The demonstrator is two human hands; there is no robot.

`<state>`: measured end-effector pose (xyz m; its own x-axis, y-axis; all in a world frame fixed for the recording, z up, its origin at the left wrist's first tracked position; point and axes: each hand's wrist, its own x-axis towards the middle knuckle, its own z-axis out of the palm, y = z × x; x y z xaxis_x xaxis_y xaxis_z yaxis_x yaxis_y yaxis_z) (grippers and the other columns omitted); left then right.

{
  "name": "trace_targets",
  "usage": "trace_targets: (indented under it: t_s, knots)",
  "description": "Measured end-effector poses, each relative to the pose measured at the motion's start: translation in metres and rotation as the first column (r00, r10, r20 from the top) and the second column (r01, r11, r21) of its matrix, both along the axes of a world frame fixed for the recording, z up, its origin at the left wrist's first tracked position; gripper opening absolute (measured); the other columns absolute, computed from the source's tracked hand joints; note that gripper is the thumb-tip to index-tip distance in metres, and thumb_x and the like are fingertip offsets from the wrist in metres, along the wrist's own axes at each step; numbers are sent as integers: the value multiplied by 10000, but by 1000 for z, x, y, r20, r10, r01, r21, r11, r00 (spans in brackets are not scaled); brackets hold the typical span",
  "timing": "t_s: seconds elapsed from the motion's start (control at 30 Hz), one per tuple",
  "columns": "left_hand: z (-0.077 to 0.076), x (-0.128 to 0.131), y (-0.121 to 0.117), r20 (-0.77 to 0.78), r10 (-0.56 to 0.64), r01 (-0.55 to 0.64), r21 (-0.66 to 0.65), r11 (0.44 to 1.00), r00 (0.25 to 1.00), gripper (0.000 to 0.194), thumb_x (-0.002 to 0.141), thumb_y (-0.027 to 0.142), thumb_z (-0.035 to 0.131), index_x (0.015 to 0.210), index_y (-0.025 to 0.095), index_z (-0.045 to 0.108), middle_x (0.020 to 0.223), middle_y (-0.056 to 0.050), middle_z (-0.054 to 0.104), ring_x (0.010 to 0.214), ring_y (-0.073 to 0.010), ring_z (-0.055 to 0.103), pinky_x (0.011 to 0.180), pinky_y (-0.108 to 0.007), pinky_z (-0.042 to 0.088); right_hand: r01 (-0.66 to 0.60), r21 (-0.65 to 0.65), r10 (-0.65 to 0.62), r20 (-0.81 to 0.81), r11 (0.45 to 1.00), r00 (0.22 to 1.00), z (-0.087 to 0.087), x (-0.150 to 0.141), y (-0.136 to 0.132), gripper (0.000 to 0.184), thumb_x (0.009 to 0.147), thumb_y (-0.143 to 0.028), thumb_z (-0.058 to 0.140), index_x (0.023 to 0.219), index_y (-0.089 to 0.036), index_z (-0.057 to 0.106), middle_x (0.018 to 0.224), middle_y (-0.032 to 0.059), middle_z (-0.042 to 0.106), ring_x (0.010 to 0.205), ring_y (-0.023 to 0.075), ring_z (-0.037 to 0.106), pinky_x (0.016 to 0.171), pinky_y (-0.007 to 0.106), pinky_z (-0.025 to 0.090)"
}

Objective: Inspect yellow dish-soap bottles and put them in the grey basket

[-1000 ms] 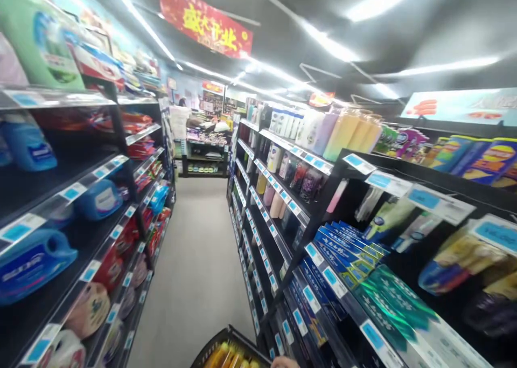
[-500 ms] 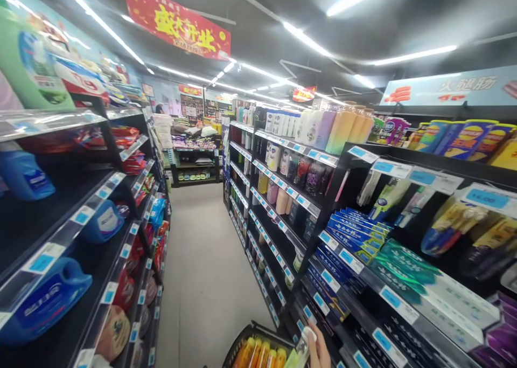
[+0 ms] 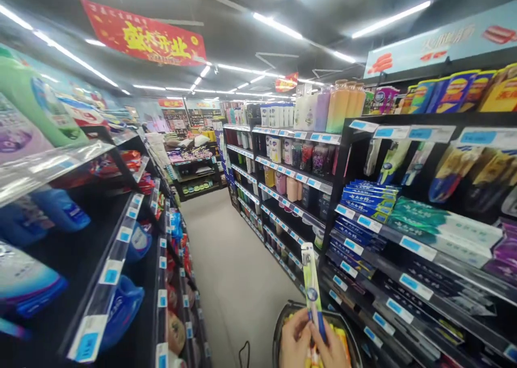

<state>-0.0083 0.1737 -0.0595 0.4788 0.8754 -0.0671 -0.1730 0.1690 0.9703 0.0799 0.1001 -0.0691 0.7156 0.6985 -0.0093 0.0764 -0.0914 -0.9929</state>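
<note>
Aisle (image 3: 216, 249): toothbrush pack (image 3: 310, 279) in hands (image 3: 293, 342); yellow items (image 3: 341, 337) in basket (image 3: 277, 331).

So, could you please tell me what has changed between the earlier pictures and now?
The toothbrush pack, low in one hand half a second ago, is now raised upright, slightly tilted, above the basket. The left hand has come into view, and it and the right hand both hold the pack. The toothpaste boxes stayed on their shelf.

I've got the toothbrush pack (image 3: 311, 273) over the basket's (image 3: 277, 333) far edge, boxes (image 3: 367, 198) on the right shelf (image 3: 454, 264), bottles (image 3: 125, 310) left.
</note>
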Motion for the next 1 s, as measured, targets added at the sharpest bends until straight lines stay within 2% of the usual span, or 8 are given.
trace_targets:
  t_s: [0.07, 0.17, 0.27, 0.37, 0.6, 0.7, 0.83, 1.0]
  knots:
    - [5, -8, 0, 69, -15, 16, -9, 1000, 997, 688, 668, 691, 780, 1122, 175, 746, 1122, -202, 751, 1052, -340, 720, 903, -406, 599, -33, -10, 33, 16, 999, 999, 6, -4, 2, 513, 667, -667, 725, 965, -259, 816, 1079, 133, 769, 1082, 373, 700, 921, 425, 581]
    - [14, -16, -3, 110, -90, 94, -32, 995, 990, 672, 665, 606, 830, 1163, 165, 737, 1135, -200, 746, 937, -309, 738, 837, -405, 618, 12, 10, -12, 33, 1000, 999, 15, -7, 0, 526, 696, -688, 703, 972, -255, 819, 1019, 132, 779, 993, 377, 728, 818, 416, 611]
    - [28, -21, -9, 133, -125, 126, -5, 992, 983, 631, 723, 495, 830, 1252, 173, 707, 1225, -192, 714, 985, -281, 725, 866, -373, 613, -14, 44, 13, 12, 999, 1000, 25, -11, -2, 553, 737, -705, 675, 1013, -246, 813, 1054, 123, 778, 1054, 374, 717, 880, 420, 600]
    - [45, -31, -13, 152, -89, 83, 49, 995, 984, 573, 786, 433, 795, 1287, 175, 692, 1239, -174, 712, 1070, -267, 702, 958, -364, 585, -74, 82, 79, -67, 994, 995, 35, -22, 1, 613, 792, -708, 636, 1156, -233, 768, 1186, 113, 748, 1161, 349, 680, 1010, 432, 543]
    - [64, -57, -5, 88, 51, -60, 102, 993, 995, 551, 764, 502, 800, 1177, 141, 747, 1062, -170, 773, 899, -261, 750, 921, -388, 614, -120, 145, 142, -147, 982, 979, 50, -54, 19, 608, 830, -691, 625, 1239, -252, 723, 1286, 94, 707, 1265, 308, 623, 1088, 413, 489]
    - [71, -62, 0, 75, 94, -103, 118, 988, 993, 579, 739, 507, 817, 1173, 129, 748, 1056, -176, 776, 965, -286, 750, 916, -378, 618, -123, 139, 142, -139, 983, 980, 51, -58, 22, 603, 845, -676, 619, 1259, -248, 713, 1304, 85, 697, 1278, 294, 611, 1116, 409, 460]
    - [77, -65, -1, 67, 68, -74, 95, 993, 995, 540, 751, 464, 812, 1157, 115, 744, 1041, -169, 780, 931, -275, 753, 877, -372, 632, -66, 45, 74, -209, 997, 975, 44, -57, 18, 661, 800, -751, 604, 1238, -272, 729, 1356, 68, 671, 1351, 297, 550, 1131, 420, 444]
    - [80, -65, -8, 71, 91, -94, 37, 995, 993, 505, 795, 409, 780, 1185, 93, 717, 1064, -176, 775, 922, -258, 751, 806, -326, 642, -75, -48, 63, -228, 996, 972, 40, -55, 13, 814, 785, -798, 580, 1303, -179, 684, 1434, 134, 604, 1398, 300, 491, 1176, 427, 374]
